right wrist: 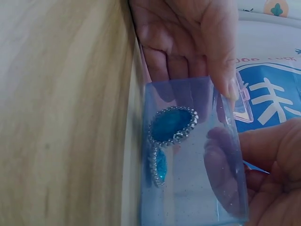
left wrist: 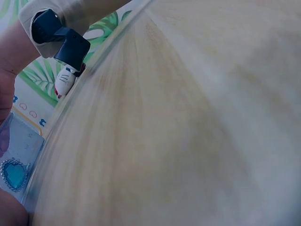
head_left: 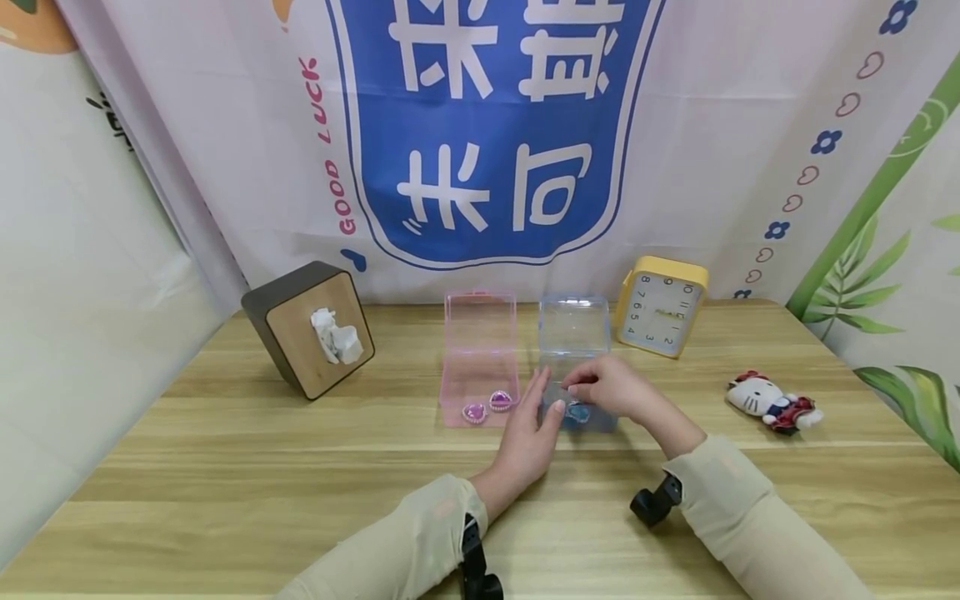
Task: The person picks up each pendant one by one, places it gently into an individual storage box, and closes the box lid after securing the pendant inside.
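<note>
A clear blue box [head_left: 597,422] with its lid raised stands on the table. My left hand [head_left: 527,437] touches its left side, fingers nearly straight, thumb near the front corner. From above, my right hand [head_left: 611,387] reaches in with bent fingers. Through the box wall in the right wrist view, its fingertips show inside; whether they pinch anything is unclear. Low in that box are two blue gems with silvery beaded edges, one larger-looking gem [right wrist: 173,125] and one gem [right wrist: 161,165] seen edge-on. Left of it, a pink box [head_left: 457,379], also lid up, has two pink-purple heart gems [head_left: 475,412] at its front.
A tissue box [head_left: 300,333] with a wooden face stands at the left. Behind the right hand is a yellow clock [head_left: 662,307]. A small white cat plush [head_left: 772,402] lies at the right. A printed cloth [head_left: 675,200] hangs along the table's back edge.
</note>
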A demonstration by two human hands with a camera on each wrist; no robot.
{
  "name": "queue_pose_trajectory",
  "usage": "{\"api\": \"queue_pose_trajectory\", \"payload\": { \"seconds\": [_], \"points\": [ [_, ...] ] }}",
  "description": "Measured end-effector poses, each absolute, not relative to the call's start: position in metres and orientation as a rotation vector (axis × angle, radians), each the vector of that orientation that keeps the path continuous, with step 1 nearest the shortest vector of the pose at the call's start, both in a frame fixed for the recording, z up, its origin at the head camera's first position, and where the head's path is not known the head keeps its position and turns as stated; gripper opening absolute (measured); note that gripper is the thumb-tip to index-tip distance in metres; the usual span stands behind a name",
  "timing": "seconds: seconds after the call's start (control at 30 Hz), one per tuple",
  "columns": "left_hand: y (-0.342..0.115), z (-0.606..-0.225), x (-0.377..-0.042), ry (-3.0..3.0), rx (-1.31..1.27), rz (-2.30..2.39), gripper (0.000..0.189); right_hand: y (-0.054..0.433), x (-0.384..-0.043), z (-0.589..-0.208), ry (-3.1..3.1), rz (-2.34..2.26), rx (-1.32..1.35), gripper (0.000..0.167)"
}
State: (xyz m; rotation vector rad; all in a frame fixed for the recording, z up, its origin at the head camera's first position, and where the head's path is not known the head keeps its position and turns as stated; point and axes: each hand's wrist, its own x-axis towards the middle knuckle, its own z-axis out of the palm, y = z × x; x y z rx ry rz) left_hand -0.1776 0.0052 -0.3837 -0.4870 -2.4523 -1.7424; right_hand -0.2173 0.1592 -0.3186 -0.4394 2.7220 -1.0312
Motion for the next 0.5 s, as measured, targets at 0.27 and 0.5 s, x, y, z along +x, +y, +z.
{"api": "queue_pose_trajectory", "payload": {
  "seconds": [0.27,0.5],
  "points": [
    [0.006,-0.383,-0.178,-2.44,-0.475,-1.747,0.054,0.172,-0.215,-0.309,2.734,-1.239,-0.361,0.025],
    [0.007,-0.383,-0.177,-2.441,-0.45,-1.743,0.054,0.187,-0.216,-0.302,2.76,-1.384,-0.216,0.03]
  ]
}}
